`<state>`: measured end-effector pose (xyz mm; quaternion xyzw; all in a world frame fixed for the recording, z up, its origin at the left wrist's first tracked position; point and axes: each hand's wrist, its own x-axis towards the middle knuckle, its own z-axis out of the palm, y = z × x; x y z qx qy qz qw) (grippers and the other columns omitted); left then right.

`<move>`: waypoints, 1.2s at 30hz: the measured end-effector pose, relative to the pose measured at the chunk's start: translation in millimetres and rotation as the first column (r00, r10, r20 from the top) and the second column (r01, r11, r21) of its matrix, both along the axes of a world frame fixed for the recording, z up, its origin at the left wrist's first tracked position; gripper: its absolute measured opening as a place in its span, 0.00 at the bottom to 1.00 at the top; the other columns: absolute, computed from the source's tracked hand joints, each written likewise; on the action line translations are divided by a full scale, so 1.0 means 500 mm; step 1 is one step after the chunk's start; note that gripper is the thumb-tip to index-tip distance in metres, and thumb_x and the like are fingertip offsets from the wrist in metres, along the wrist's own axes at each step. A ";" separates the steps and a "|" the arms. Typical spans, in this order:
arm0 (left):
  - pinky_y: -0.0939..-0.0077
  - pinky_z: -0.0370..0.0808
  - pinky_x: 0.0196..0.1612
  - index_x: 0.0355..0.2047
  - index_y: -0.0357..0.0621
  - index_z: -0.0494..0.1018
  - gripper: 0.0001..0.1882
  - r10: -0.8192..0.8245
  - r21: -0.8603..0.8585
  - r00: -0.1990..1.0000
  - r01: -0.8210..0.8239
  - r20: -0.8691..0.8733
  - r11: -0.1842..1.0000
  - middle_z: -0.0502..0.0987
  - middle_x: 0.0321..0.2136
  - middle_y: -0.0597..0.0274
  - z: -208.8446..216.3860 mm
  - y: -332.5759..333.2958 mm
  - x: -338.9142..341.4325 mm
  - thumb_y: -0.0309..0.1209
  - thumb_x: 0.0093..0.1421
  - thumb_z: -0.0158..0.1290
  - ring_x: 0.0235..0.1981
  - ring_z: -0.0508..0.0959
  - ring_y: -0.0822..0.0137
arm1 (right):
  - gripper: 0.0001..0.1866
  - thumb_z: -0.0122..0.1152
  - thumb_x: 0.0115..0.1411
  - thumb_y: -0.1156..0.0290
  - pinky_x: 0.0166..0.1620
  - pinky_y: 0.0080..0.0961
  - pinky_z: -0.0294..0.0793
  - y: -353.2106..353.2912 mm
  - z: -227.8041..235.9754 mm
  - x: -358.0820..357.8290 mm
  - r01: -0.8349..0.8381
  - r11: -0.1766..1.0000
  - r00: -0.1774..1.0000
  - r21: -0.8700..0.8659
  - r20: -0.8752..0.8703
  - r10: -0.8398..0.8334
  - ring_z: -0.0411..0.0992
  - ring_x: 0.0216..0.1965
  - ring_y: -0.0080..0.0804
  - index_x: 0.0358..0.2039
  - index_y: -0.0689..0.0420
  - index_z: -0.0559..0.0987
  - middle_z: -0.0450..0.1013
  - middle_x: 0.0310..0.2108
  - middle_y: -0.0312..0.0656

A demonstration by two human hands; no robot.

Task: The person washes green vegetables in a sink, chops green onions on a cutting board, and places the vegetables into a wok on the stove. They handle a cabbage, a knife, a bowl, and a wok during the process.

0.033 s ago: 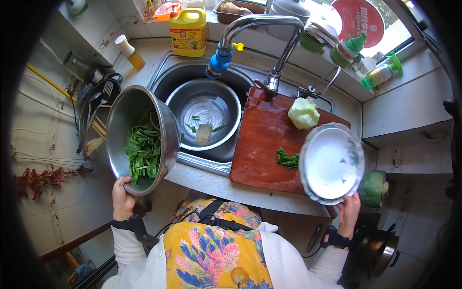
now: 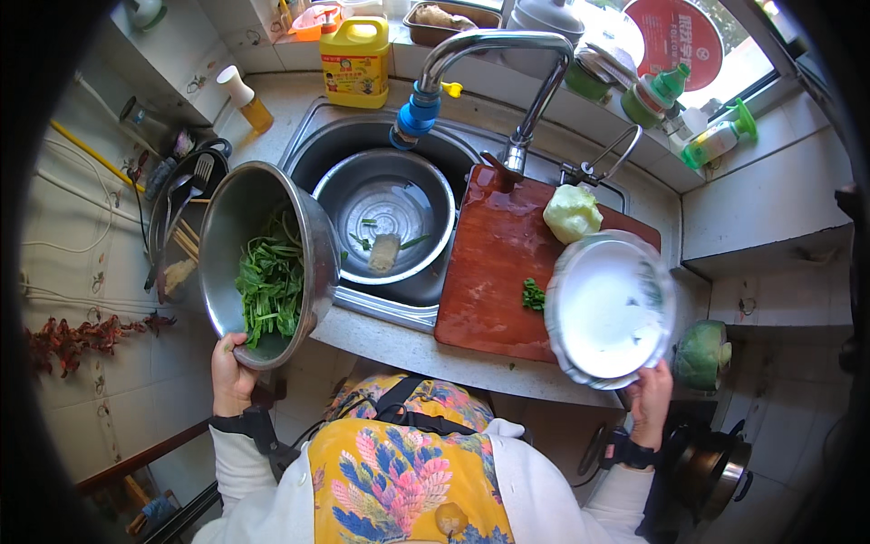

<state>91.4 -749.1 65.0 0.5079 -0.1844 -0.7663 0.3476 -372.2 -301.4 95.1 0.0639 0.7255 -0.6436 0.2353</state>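
My left hand (image 2: pixel 233 374) grips the rim of a steel basin (image 2: pixel 313 227), tilted on its side at the left. Cut leafy greens (image 2: pixel 272 295) lie inside it. At the right, my right hand (image 2: pixel 650 399) holds a white plate (image 2: pixel 612 313) with a scalloped rim by its near edge. That plate is over the right part of a reddish-brown cutting board (image 2: pixel 489 290) and hides some of it. Beside the plate sits a small heap of chopped greens (image 2: pixel 533 295). A pale green peeled vegetable (image 2: pixel 573 214) rests at the board's far side.
In the sink (image 2: pixel 304 145) stands another steel basin (image 2: pixel 435 254) with water, leaf bits and a pale block. A faucet (image 2: pixel 544 91) arches above. Behind are a yellow jug (image 2: pixel 354 68) and a pump bottle (image 2: pixel 245 100). A green round vegetable (image 2: pixel 700 354) lies right of the plate.
My right hand has shifted the plate a little to the left and nearer, covering more of the chopped greens. The left hand and its basin have stayed in place.
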 end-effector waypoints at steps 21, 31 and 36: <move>0.65 0.77 0.45 0.45 0.31 0.67 0.20 -0.042 -0.153 0.981 0.072 0.192 0.986 0.75 0.39 0.52 0.013 -0.076 0.078 0.22 0.50 0.49 0.40 0.77 0.58 | 0.15 0.48 0.57 0.77 0.22 0.26 0.76 -0.837 -0.414 0.306 -0.310 0.941 0.926 0.140 0.267 0.265 0.76 0.27 0.38 0.46 0.67 0.68 0.73 0.37 0.53; 0.67 0.75 0.46 0.45 0.31 0.67 0.19 -0.227 -0.175 0.934 0.281 0.276 0.944 0.74 0.40 0.52 0.015 -0.141 -0.004 0.22 0.50 0.48 0.41 0.76 0.59 | 0.16 0.53 0.59 0.73 0.32 0.24 0.71 -0.797 -0.397 0.304 -0.419 0.904 0.849 -0.087 0.315 0.425 0.72 0.33 0.32 0.46 0.65 0.72 0.75 0.35 0.44; 0.70 0.74 0.42 0.39 0.35 0.69 0.14 -0.400 -0.178 0.890 0.440 0.218 0.880 0.74 0.35 0.59 0.009 -0.142 -0.111 0.21 0.50 0.48 0.36 0.75 0.64 | 0.15 0.58 0.56 0.69 0.45 0.29 0.73 -0.572 -0.240 0.263 -0.617 0.778 0.773 -0.120 -0.280 0.569 0.75 0.40 0.37 0.43 0.61 0.78 0.77 0.36 0.49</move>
